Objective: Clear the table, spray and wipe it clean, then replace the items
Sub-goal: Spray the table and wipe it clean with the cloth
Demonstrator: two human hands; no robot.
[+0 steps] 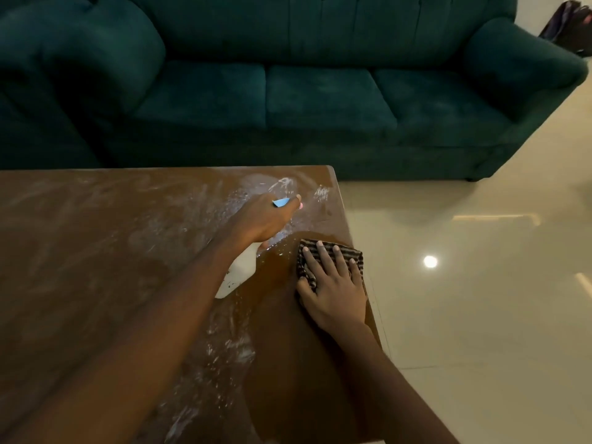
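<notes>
A brown wooden table [96, 251] fills the lower left; its top is streaked with white foam and spray near the far right corner. My left hand [261, 219] grips a white spray bottle [240, 270] with a blue nozzle, pointed at the far right corner, held just above the tabletop. My right hand [333, 283] lies flat, fingers spread, pressing a striped brown cloth [307, 270] onto the table near its right edge. A darker wiped patch runs beneath and in front of the cloth.
A dark green sofa [320, 100] stands close behind the table's far edge. Glossy cream floor tiles [480, 315] lie to the right of the table. A dark bag [573, 27] sits on the floor beyond the sofa's right arm.
</notes>
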